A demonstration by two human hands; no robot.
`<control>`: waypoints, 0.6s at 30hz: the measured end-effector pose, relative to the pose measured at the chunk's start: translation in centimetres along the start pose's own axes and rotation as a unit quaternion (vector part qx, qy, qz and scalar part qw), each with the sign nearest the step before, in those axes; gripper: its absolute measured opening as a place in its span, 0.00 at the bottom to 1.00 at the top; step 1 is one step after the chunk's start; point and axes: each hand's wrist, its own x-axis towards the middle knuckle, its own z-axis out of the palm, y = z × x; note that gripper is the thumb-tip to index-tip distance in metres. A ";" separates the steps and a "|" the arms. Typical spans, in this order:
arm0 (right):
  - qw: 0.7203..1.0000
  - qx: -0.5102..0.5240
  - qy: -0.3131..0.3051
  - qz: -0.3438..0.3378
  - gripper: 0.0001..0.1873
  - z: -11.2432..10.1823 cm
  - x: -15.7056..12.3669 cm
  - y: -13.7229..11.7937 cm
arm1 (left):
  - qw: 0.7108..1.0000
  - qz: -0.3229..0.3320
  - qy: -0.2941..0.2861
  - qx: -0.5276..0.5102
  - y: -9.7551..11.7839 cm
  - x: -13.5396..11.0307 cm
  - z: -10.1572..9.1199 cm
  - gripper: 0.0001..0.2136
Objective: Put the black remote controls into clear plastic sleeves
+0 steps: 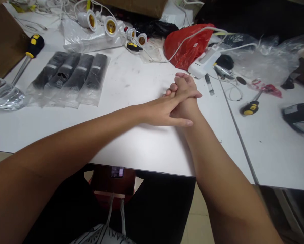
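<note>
My two hands are clasped together on the white table, a little right of its middle. My left hand reaches in from the left and lies across my right hand, with its fingers and thumb wrapped round it. The right hand's fingers are curled and locked with the left's. Nothing else shows inside the clasp. Nearest to the hands are a white power strip just beyond them and a small metal piece to the right.
Several black parts in clear plastic bags lie at the left, with a clear bottle and a yellow-black screwdriver. Lamp sockets on white cable and a red bag sit at the back. Another screwdriver and a black device lie right.
</note>
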 end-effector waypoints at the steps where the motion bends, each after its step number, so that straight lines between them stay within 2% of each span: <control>1: 1.000 0.012 0.001 0.005 0.12 0.1 -0.2 -0.2 | 1.000 0.007 0.002 0.023 0.0 0.0 0.0 0.43; 7: 0.998 0.055 0.007 -0.013 0.14 0.3 -0.8 -0.2 | 0.993 0.018 0.037 0.110 -0.5 0.2 0.5 0.42; 10: 0.997 0.027 -0.053 -0.046 0.14 0.2 -1.1 0.3 | 0.990 0.013 0.072 0.120 -1.1 0.3 0.8 0.43; 12: 0.993 0.014 -0.106 -0.060 0.18 0.1 -1.3 0.5 | 0.988 0.013 0.094 0.122 -1.4 0.3 0.7 0.42; 15: 0.987 0.018 -0.156 -0.037 0.26 0.1 -1.6 0.5 | 0.987 0.029 0.108 0.114 -1.6 0.5 0.2 0.42; 18: 0.975 0.051 -0.216 -0.011 0.29 0.3 -1.9 0.2 | 0.989 0.042 0.106 0.090 -1.6 0.6 -0.3 0.44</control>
